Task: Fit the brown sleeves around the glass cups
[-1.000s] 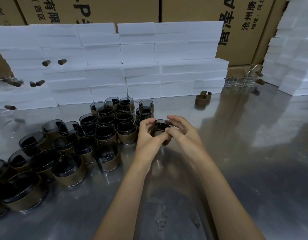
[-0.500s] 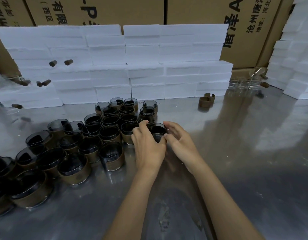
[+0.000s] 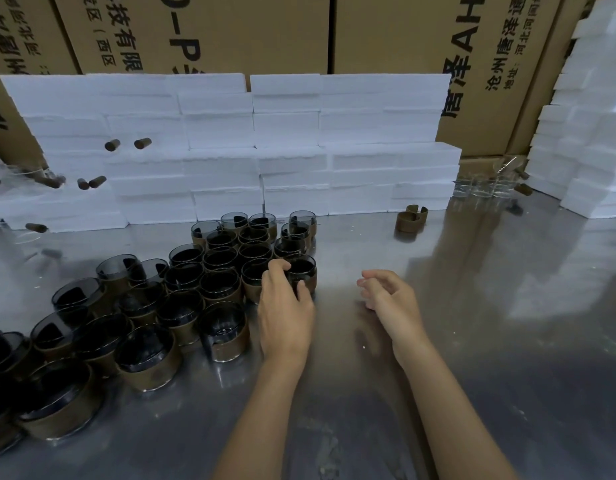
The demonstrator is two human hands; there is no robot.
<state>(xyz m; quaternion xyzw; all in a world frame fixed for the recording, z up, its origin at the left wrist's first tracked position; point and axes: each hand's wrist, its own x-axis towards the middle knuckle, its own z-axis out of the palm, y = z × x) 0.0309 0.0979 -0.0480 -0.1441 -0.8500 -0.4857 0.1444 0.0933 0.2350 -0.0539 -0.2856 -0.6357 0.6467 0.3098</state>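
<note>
1. Your left hand [image 3: 285, 306] is curled round a sleeved cup [image 3: 302, 271]: fingers over its far-left rim, thumb against its near side. The cup stands upright on the metal table [image 3: 472, 341].
2. That cup is the nearest right-hand member of the cluster of sleeved cups [image 3: 182, 289]; it touches the cup on its left and sits just in front of the one behind it.
3. Your right hand [image 3: 386, 292] is to the right of the held cup, apart from it. Its fingers are loosely bent and there is nothing in it. It hovers low over the table; I cannot tell whether it touches the surface.
4. The cluster runs from the held cup away to the left and toward you. Every cup in it is dark glass with a brown band round its lower part.
5. Two loose brown sleeves [image 3: 411, 218] lie beyond the held cup and to its right, well apart from it, near the foot of the white foam blocks [image 3: 285, 150].
6. A few clear bare cups [image 3: 483, 185] stand farther right of those sleeves, at the table's far edge.
7. The foam blocks form a wall directly behind the cluster. More foam is stacked far to the right of the held cup, and printed cardboard boxes [image 3: 230, 32] rise behind the wall.
</note>
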